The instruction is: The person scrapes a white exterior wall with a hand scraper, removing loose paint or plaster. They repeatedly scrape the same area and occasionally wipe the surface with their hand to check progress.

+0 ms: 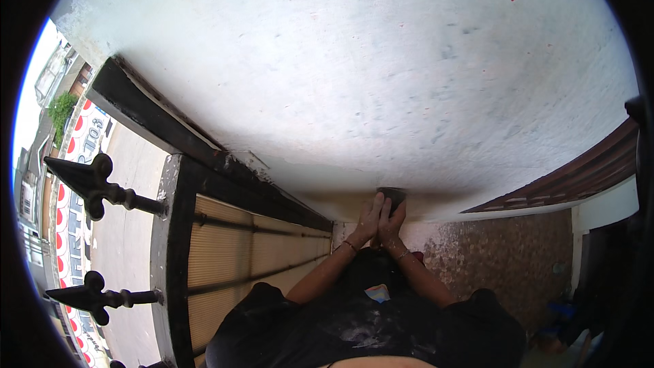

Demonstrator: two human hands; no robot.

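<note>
Both of my hands are pressed together low against a white painted wall (337, 87). Between the fingers and the plaster is a small dark flat piece (394, 193) that looks like sandpaper. My right hand (392, 221) grips it from below, with its fingers spread under the near face. Close alongside, my left hand (367, 221) lays its fingers over the piece's left edge. White dust specks cover both hands and forearms. The wall surface shows grey scuffs and small reddish spots, with a yellowish-brown band near its foot.
At my left is a black metal gate frame (176, 245) with pointed finials (97, 186) and ribbed yellowish panels (225, 250). Brown louvres (572, 168) border the wall at right. White dust lies on the brown floor (490, 255); dark and blue items (562, 309) sit lower right.
</note>
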